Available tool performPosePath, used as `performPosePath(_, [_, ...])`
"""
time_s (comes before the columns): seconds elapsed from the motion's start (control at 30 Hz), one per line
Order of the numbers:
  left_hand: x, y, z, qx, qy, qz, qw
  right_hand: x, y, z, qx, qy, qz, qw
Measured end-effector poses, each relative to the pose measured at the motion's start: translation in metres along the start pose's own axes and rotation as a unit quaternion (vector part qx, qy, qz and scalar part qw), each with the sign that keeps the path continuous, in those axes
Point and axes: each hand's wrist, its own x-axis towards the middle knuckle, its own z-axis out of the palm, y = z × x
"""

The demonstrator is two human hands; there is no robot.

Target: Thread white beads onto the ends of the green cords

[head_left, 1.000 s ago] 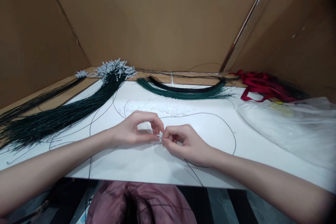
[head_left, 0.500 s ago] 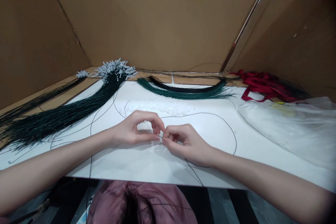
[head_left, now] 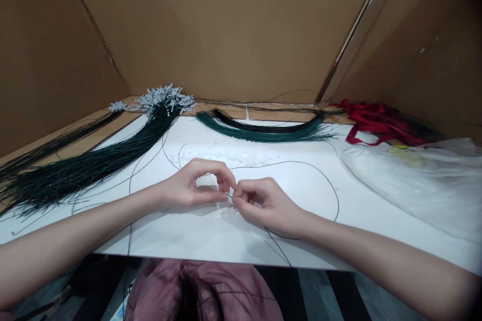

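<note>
While left hand (head_left: 187,186) pinches thin black wire (head_left: 289,162), right hand (head_left: 268,204) pinching it too

A long bundle of dark green cords (head_left: 94,163) lies across the left of the white counter (head_left: 196,238), its white tips (head_left: 165,96) at the far end. A curved green and black bundle (head_left: 263,133) lies far centre. Red ribbons (head_left: 376,123) sit far right, with a clear plastic bag (head_left: 414,180) nearer. Cardboard walls (head_left: 226,30) stand behind.
</note>
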Motion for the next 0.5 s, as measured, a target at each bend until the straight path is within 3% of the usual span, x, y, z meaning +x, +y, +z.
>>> performPosePath(0.5, [-0.0015,-0.0008,0.0002,-0.006,0.000,0.002,1.000,-0.0002,0.0010,-0.0002,-0.007,-0.004,-0.003,1.000])
